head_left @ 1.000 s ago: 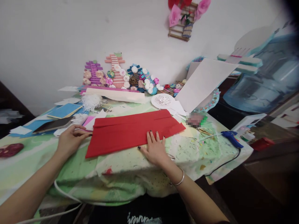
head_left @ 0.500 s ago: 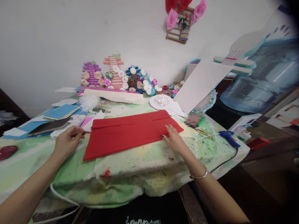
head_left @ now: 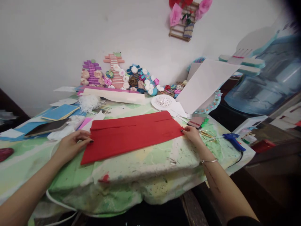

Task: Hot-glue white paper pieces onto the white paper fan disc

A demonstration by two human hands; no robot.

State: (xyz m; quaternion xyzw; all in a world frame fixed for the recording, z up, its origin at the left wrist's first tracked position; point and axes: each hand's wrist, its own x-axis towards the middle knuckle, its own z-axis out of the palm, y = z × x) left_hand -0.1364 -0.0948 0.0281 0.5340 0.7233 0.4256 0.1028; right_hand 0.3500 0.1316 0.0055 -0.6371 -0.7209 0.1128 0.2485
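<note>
A long folded sheet of red paper [head_left: 131, 135] lies flat on the patterned tablecloth in front of me, with crease lines along its upper part. At its left edge, my left hand [head_left: 72, 144] has thumb and fingers closed on the border. Over at the right end, my right hand [head_left: 194, 135] pinches the corner between thumb and finger; a bracelet circles that wrist. Close to the right hand lie gold-handled scissors [head_left: 207, 135] and a small flat packet, partly blurred out.
A blue glue gun [head_left: 234, 142] with a cord lies at the right table edge. Behind the red paper stands a white plate [head_left: 155, 103] of small white pieces. Blue sheets [head_left: 61, 112], a dark tablet-like slab [head_left: 45, 128] and white shredded strands [head_left: 88, 103] crowd the left. Flower-decorated crafts [head_left: 115, 72] line the wall.
My right hand has moved right, from lying over the paper to its right corner. My left hand has come in to the left edge. The paper stays in about the same place.
</note>
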